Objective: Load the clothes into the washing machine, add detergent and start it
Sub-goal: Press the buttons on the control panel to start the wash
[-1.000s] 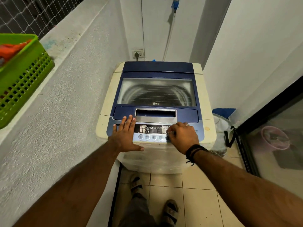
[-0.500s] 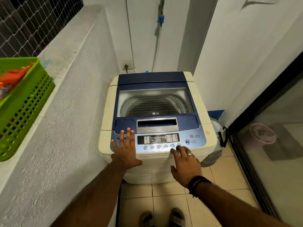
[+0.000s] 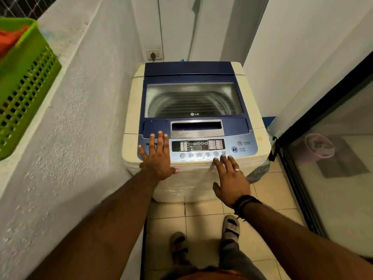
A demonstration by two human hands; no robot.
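Cream-and-blue top-loading washing machine (image 3: 193, 98), glass lid shut

A wall socket (image 3: 154, 55) behind, a pink tub (image 3: 319, 146) behind glass, tiled floor (image 3: 203, 217) below

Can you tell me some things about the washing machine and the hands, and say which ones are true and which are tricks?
1. The washing machine lid is shut. True.
2. The left hand is holding a bottle of soap. False: it lies flat and open on the left end of the control panel, holding nothing.
3. The right hand has its fingers at the row of small buttons. True.
4. The green basket sits on top of the washing machine. False: it sits on the wall ledge to the left.
5. The person is barefoot. False: sandals are on both feet.
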